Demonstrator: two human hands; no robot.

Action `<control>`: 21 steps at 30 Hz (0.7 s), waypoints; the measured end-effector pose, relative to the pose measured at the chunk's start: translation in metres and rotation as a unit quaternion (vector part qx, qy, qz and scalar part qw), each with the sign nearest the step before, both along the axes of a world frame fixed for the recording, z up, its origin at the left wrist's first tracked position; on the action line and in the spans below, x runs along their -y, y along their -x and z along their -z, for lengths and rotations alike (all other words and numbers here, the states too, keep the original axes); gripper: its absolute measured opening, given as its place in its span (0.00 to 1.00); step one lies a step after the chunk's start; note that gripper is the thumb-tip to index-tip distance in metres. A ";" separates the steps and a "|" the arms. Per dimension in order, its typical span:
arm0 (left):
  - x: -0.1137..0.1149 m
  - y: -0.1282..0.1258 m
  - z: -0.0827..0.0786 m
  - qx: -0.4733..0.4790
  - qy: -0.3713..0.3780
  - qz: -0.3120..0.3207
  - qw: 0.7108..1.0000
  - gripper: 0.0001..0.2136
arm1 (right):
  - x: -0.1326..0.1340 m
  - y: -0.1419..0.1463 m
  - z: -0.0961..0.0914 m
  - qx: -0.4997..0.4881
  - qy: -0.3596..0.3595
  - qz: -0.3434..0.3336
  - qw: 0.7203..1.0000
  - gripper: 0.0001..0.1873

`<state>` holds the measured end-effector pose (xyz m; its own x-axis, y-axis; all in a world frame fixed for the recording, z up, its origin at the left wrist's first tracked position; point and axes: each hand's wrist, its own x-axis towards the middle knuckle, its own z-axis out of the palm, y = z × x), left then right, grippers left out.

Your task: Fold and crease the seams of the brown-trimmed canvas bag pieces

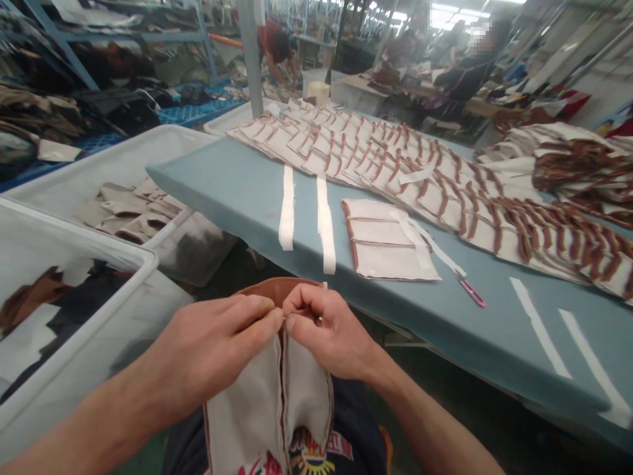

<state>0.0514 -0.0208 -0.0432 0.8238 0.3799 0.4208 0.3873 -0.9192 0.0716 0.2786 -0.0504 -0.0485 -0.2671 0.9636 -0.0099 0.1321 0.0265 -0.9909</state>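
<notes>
The left hand (225, 336), its fingers drawn together, is clamping the upper end of a cream cloth piece (242, 402); how its thumb is placed is staying hidden. Just beside it, the right hand (324, 326) is pinching the same piece between thumb and bent forefinger, at the brown-edged seam (282, 396). On a clock centred on the hands, the piece is hanging toward six o'clock, over the person's dark clothing (359, 415), and a brown panel (264, 285) is curving up just behind the fingertips.

Two white strips (287, 218) are lying near twelve o'clock on a blue-covered table (237, 178). A folded cream panel (378, 241) is resting at two o'clock, and a pink-handled tool (471, 290) is lying at three o'clock. Overlapping rows of brown-edged pieces (341, 148) are spreading between one and two o'clock. A white bin (163, 290) is standing at nine o'clock, holding dark and brown scraps (59, 330). Far off at twelve o'clock, a co-worker in red (274, 43) is bending forward.
</notes>
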 end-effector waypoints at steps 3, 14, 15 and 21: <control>0.000 0.009 0.004 -0.016 0.001 0.021 1.000 0.18 | 0.001 0.001 0.002 -0.076 0.091 -0.028 0.993 0.08; 0.005 0.009 0.011 0.058 0.072 0.010 0.996 0.19 | -0.004 0.001 0.001 -0.104 0.128 -0.053 0.985 0.11; 0.007 0.006 0.007 0.075 0.083 -0.001 0.994 0.15 | -0.004 0.001 -0.002 -0.088 0.120 -0.058 0.987 0.10; 0.008 0.001 -0.033 0.079 0.194 -0.036 0.977 0.07 | 0.001 -0.001 -0.012 0.033 -0.071 -0.047 0.996 0.04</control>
